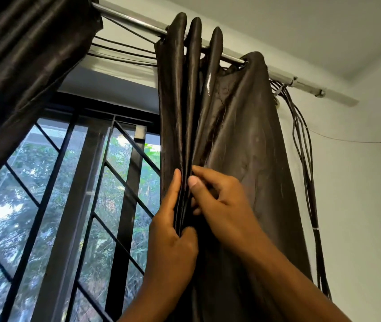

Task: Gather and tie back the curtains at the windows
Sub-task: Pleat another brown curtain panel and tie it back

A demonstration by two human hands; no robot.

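1. Two hands work the right curtain (238, 140) in the head view, the only view you have. It hangs from the rod (138, 23) at the right edge of the window (73, 182), partly bunched into folds towards the wall.
2. Your left hand (173, 231) has its grip clamped on the curtain's leading folds: the thumb lies straight along the outer pleat, and the fingers behind the cloth are hidden.
3. Your right hand (217, 196) has its grip pinched together on the next fold, thumb pressing towards the curled fingers, just beside your left thumb.
4. Judging by this, you are at the gathering step: pleats are being collected one by one, and nothing is tied yet. No tie-back shows clearly; dark cords (301, 145) hang by the wall beyond the curtain, but whether they serve as ties I cannot tell.
5. Next, you likely need to draw the remaining loose cloth on the right into the bundle, hold it with one hand, and free the other to find a tie.
6. A second curtain (22, 66) hangs at upper left, well apart, and probably needs handling afterwards.
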